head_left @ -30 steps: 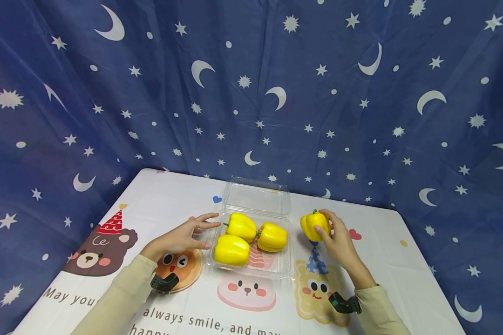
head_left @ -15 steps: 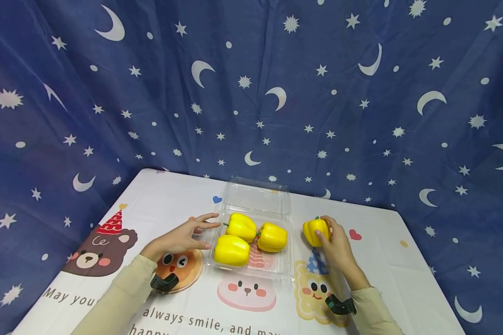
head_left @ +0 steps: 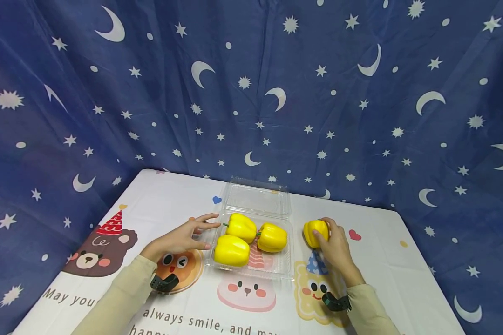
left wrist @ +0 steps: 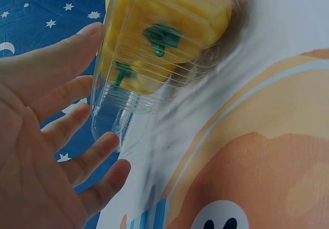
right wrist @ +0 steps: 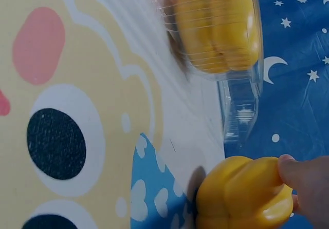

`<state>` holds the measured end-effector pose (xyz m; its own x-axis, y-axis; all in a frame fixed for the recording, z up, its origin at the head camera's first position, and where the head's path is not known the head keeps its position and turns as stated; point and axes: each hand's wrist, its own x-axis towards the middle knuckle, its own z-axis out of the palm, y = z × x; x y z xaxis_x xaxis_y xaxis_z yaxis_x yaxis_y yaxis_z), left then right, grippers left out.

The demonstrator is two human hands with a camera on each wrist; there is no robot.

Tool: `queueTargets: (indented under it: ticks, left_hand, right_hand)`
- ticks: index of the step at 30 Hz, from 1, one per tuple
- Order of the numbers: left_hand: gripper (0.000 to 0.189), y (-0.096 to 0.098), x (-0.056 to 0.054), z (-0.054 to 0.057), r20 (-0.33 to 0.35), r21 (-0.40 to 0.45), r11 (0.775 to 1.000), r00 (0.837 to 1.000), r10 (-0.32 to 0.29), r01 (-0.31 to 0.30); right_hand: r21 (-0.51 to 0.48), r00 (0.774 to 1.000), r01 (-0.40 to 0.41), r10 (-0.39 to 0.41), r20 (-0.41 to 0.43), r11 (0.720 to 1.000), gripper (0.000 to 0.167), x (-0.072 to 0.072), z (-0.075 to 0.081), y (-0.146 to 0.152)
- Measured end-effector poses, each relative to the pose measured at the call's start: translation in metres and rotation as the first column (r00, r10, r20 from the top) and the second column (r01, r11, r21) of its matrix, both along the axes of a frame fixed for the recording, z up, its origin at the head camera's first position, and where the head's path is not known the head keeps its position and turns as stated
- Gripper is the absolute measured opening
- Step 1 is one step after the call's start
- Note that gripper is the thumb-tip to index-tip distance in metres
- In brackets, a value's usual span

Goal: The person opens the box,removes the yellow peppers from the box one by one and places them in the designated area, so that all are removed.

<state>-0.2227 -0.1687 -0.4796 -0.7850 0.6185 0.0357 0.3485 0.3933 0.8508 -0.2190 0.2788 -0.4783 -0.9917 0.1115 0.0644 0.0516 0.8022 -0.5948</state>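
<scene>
In the head view my right hand (head_left: 337, 247) grips a yellow bell pepper (head_left: 314, 232) to the right of the clear plastic container (head_left: 282, 269). Thumb and fingers hold this pepper (right wrist: 239, 198) from its side in the right wrist view; whether it touches the table, I cannot tell. Three more yellow peppers lie inside the container: one at the back left (head_left: 241, 227), one at the front left (head_left: 231, 251) and one on the right (head_left: 272, 238). My left hand (head_left: 179, 238) is at the container's left side with fingers spread and extended, holding nothing.
The container's hinged clear lid (head_left: 256, 197) lies folded back behind it. A white tablecloth (head_left: 184, 195) with cartoon prints covers the table. Close behind the table hangs a blue curtain (head_left: 251, 130) with moons and stars.
My right hand has lowered the pepper toward the table, and the pepper has tipped so its green stem no longer shows. My left hand and the container have stayed in place.
</scene>
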Motion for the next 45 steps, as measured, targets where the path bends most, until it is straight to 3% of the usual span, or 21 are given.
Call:
queueTargets:
  ticks: [12,19,25,35,45]
  left_hand:
    - [0.062,-0.001,-0.001,-0.003,-0.015,0.008,1.0,1.0,-0.01,0.01]
    - [0.063,-0.001,-0.001,-0.005,0.002,0.01,1.0,1.0,-0.007,0.007]
    - [0.063,0.0,-0.001,-0.006,-0.002,0.016,1.0,1.0,-0.014,0.014]
    - [0.064,0.0,0.0,-0.002,0.016,0.007,1.0,1.0,0.002,-0.002]
    - [0.064,-0.002,-0.001,-0.004,-0.011,-0.002,1.0,1.0,-0.016,0.016]
  right_hand:
    - [0.026,0.999,0.03,-0.029,-0.038,0.999,0.059,-0.012,-0.008,-0.008]
    - [0.037,0.997,0.062,-0.06,-0.055,0.997,0.062,-0.013,-0.011,-0.009]
    - [0.111,0.996,0.077,-0.07,-0.062,0.991,0.063,-0.01,-0.01,-0.008]
    - [0.123,0.999,0.043,-0.045,0.018,0.991,0.075,-0.006,0.004,-0.006]
    - [0.139,0.999,0.051,-0.053,0.009,0.989,0.074,-0.003,0.02,-0.004]
